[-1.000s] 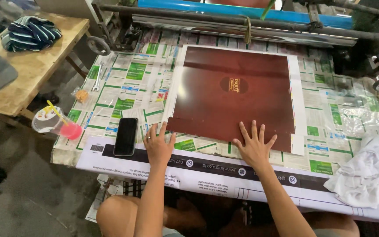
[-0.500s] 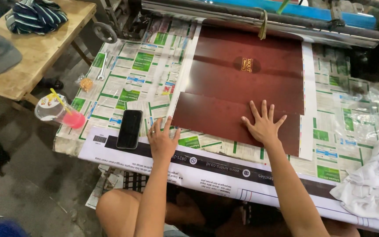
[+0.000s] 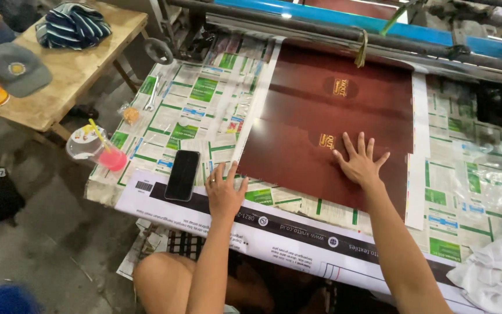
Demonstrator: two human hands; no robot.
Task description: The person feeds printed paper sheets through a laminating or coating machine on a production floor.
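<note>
A large dark red glossy sheet [image 3: 297,134] with a gold emblem lies on a work table covered in green-and-white printed sheets [image 3: 198,110]. Its far edge runs under a metal roller bar [image 3: 344,32]. My right hand [image 3: 360,163] presses flat on the red sheet, fingers spread. My left hand [image 3: 225,189] rests flat at the sheet's near left corner, fingers apart, mostly on the printed paper. Neither hand holds anything.
A black phone [image 3: 182,174] lies left of my left hand. A plastic cup with pink drink and straw [image 3: 97,150] stands at the table's left edge. White cloth [image 3: 498,267] lies at the right. A wooden side table [image 3: 59,75] holds a cap, tin and striped cloth.
The red sheet has slid away from me, further under the roller. My right hand has moved forward with it; my left hand stays near the front edge.
</note>
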